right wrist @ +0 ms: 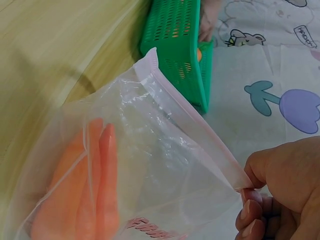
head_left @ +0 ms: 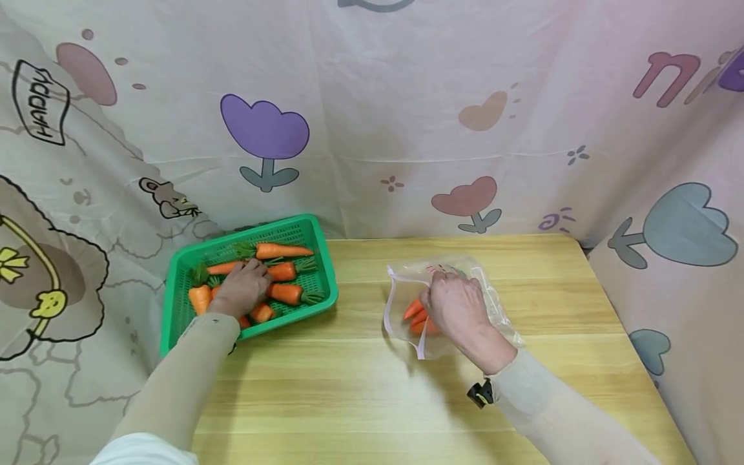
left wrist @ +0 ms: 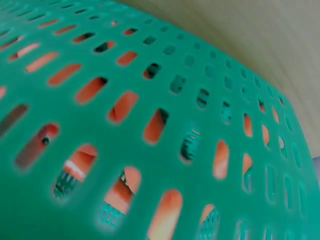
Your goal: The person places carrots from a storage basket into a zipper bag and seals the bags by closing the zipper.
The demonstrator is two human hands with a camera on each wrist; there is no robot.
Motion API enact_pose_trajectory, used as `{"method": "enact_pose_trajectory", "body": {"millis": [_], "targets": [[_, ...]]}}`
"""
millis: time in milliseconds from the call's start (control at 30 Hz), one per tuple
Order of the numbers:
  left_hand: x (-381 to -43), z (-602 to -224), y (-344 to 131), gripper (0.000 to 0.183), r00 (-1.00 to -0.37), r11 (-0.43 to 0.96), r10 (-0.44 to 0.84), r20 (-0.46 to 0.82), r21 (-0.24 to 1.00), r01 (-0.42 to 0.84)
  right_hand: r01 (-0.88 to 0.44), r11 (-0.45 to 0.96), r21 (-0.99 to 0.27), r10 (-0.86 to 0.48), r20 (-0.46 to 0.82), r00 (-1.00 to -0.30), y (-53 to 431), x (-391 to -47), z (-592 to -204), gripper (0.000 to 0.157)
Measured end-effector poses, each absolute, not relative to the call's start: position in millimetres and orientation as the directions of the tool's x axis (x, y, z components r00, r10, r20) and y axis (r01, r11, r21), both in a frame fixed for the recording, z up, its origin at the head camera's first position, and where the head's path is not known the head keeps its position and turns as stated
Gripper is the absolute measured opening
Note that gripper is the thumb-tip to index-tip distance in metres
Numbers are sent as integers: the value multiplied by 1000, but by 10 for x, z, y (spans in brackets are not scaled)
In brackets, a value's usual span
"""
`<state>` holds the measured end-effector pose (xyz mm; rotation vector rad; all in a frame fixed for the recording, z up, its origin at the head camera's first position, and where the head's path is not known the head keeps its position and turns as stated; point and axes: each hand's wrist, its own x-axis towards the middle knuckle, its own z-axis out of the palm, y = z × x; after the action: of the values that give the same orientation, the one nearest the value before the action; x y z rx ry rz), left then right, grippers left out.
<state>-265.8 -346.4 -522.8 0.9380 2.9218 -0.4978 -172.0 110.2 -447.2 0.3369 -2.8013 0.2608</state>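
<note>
In the head view, my left hand (head_left: 244, 289) is down inside the green basket (head_left: 328, 278), over several carrots (head_left: 285, 294) with green tops. Its fingertips are hidden among them, so a grip cannot be made out. The left wrist view is filled by the slotted basket wall (left wrist: 165, 135), with orange showing through the slots. On the right, my right hand (head_left: 459, 310) pinches the top edge of a clear zip bag (right wrist: 165, 170) between thumb and fingers. Several carrots (right wrist: 102, 180) lie inside the bag. Its mouth gapes towards the basket.
A light wooden table (head_left: 349, 400) lies under both basket and bag. Behind it and along the sides hangs a printed cloth (head_left: 372, 116) with flowers and cartoon figures. The basket stands at the table's left, close against the cloth.
</note>
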Motion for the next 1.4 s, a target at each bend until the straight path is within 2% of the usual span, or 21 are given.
{"method": "enact_pose_trajectory", "body": {"millis": [67,200,267,300,400,533,867,1000,1200,1333,1400], "targets": [[-2634,-5178,-3501,78,-820,781,562,-109,-256,570,-259,955,-144,-203,321,-925,1105,-1716,-4469,21],[-2612,-5034,-3560,80,-808,773,582,-90,-246,584,-258,955,-147,-200,325,-924,1118,-1708,-4472,21],[-2608,-4957,-3580,62,-799,756,594,-87,-278,592,-258,955,-148,-199,327,-924,1125,-1704,-4475,22],[-2606,-4923,-3589,59,-796,749,600,-86,-290,596,-258,955,-147,-199,328,-923,1128,-1703,-4478,22],[-2587,-4829,-3604,62,-780,733,620,-85,-291,614,-259,954,-148,-199,330,-923,1137,-1700,-4484,24],[-2544,-4729,-3632,55,-762,723,646,-52,-277,633,-260,953,-155,-199,326,-924,1144,-1694,-4488,26],[-2378,-4499,-3719,51,-750,743,657,76,-234,627,-261,956,-130,-204,342,-917,1143,-1690,-4481,23],[-2303,-4367,-3719,42,-765,772,631,129,-202,603,-258,957,-133,-201,336,-920,1136,-1699,-4470,21],[-2159,-4107,-3636,40,-777,794,608,165,-146,590,-233,955,-184,-179,270,-946,1130,-1717,-4414,17],[-2084,-3958,-3512,35,-754,777,629,190,-120,618,-214,953,-217,-160,242,-957,1156,-1733,-4357,17],[-2050,-3905,-3422,44,-727,756,653,214,-111,646,-198,953,-228,-146,227,-963,1177,-1738,-4328,18]]}}
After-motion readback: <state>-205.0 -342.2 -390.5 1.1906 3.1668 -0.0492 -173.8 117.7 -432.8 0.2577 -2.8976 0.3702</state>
